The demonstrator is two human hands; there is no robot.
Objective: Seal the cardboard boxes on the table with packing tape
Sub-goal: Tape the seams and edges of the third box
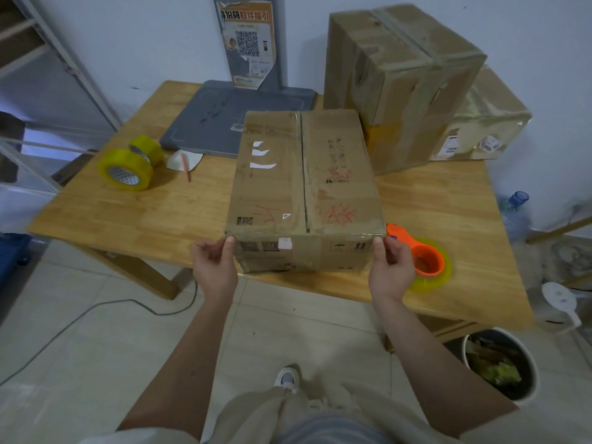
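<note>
A brown cardboard box (pixel 304 187) with red scribbles lies in the middle of the wooden table (pixel 128 216), its top flaps meeting at a dark centre seam. My left hand (pixel 214 261) touches its near left corner with the thumb, fingers curled. My right hand (pixel 391 262) touches the near right corner the same way. An orange tape dispenser with a yellowish roll (pixel 429 262) lies on the table just right of my right hand. Two spare yellow tape rolls (pixel 129 161) sit at the table's left.
A tall taped box (pixel 400 84) and a lower taped box (pixel 487 123) stand at the back right. A grey flat board (pixel 224 116) lies behind the box, with a red pen on white paper (pixel 185 161). A full bin (pixel 499 363) stands on the floor, right.
</note>
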